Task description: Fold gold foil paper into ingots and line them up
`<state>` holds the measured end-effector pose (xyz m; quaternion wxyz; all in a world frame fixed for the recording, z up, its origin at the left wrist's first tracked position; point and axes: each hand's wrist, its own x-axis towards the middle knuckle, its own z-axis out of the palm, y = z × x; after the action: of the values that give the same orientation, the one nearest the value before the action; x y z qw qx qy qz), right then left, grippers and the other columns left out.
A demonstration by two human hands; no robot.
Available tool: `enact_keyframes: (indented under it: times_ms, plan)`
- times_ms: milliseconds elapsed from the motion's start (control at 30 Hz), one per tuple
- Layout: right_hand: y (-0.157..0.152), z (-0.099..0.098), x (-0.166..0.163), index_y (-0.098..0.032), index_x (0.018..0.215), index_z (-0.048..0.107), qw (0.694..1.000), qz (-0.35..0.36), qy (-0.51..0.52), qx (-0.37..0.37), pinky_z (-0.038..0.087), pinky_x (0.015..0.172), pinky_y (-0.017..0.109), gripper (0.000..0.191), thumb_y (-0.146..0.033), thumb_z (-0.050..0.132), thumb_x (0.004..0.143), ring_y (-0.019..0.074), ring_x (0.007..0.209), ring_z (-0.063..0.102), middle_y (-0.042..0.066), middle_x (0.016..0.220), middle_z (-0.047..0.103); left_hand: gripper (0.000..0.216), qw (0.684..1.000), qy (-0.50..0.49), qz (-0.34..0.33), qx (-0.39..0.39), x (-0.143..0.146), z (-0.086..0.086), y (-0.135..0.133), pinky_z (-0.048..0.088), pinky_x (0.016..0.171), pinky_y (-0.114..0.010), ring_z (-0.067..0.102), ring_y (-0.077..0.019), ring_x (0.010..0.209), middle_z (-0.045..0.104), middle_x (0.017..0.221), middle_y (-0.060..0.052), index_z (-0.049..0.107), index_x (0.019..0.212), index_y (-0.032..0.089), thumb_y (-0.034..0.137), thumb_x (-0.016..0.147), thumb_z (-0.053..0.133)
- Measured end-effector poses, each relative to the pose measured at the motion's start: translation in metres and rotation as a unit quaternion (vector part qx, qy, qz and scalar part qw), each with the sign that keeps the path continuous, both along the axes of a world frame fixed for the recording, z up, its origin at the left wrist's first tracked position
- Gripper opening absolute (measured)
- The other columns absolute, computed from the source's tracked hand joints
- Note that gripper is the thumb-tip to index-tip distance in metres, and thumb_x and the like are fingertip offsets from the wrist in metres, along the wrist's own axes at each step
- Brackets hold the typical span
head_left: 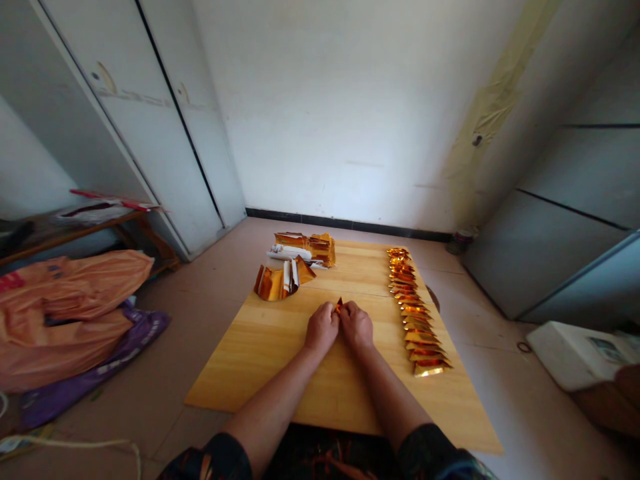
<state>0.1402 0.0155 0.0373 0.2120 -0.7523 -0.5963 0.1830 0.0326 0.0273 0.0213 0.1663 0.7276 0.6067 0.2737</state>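
Observation:
My left hand (pixel 321 329) and my right hand (pixel 357 325) meet at the middle of a wooden board (pixel 280 360), both pinched on a small folded piece of gold foil paper (pixel 339 305) that pokes out between the fingertips. A long row of folded gold foil pieces (pixel 414 313) runs down the board's right side, just right of my right hand. Farther back lie a curled stack of gold foil sheets (pixel 277 281) and another pile of gold foil with a white roll (pixel 303 249).
Orange and purple plastic bags (pixel 65 313) lie on the floor at the left beside a low wooden shelf (pixel 75 230). A white box (pixel 575 353) sits at the right. White cabinet doors (pixel 150 133) and a white wall stand behind the board.

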Motion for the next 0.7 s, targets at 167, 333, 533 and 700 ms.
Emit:
enact_keyframes:
  times_ms: [167,333,533,700]
  plan:
    - [-0.004,0.000,0.000,-0.023,0.089,0.059,1.000,0.006,-0.014,-0.005,0.027,0.055,0.023,0.026,-0.034,0.036,0.093,0.0134,0.069,0.060,0.001,0.078,0.068,0.013,0.998,-0.051,0.011,-0.027,-0.001,0.007,0.004,0.038,0.065,-0.023,0.059,-0.0137,0.073,0.065,0.077,0.000,0.056,0.089,0.020,0.013,0.084,0.046]
    - [-0.007,-0.002,-0.001,-0.024,0.090,0.058,1.000,0.008,-0.023,-0.011,0.027,0.056,0.023,0.027,-0.034,0.033,0.095,0.0133,0.069,0.059,0.001,0.078,0.067,0.019,1.000,-0.014,0.005,-0.025,0.000,0.009,0.003,0.035,0.062,-0.023,0.057,-0.0132,0.069,0.063,0.074,0.000,0.058,0.083,0.020,0.019,0.090,0.040]
    - [-0.006,-0.003,-0.003,-0.023,0.089,0.057,0.999,0.000,-0.040,0.001,0.027,0.056,0.023,0.027,-0.032,0.032,0.095,0.0141,0.068,0.059,0.002,0.076,0.067,0.020,0.999,-0.043,0.012,-0.015,-0.003,0.002,0.006,0.037,0.068,-0.023,0.056,-0.0125,0.076,0.062,0.080,0.000,0.055,0.078,0.019,0.018,0.090,0.039]
    - [-0.007,-0.001,-0.003,-0.022,0.089,0.056,0.999,-0.003,-0.041,0.012,0.027,0.056,0.023,0.025,-0.032,0.034,0.095,0.0132,0.066,0.059,0.002,0.076,0.068,0.020,0.998,-0.050,0.015,-0.026,-0.003,-0.002,0.009,0.037,0.067,-0.023,0.055,-0.0124,0.074,0.061,0.078,0.000,0.054,0.077,0.019,0.021,0.090,0.039]
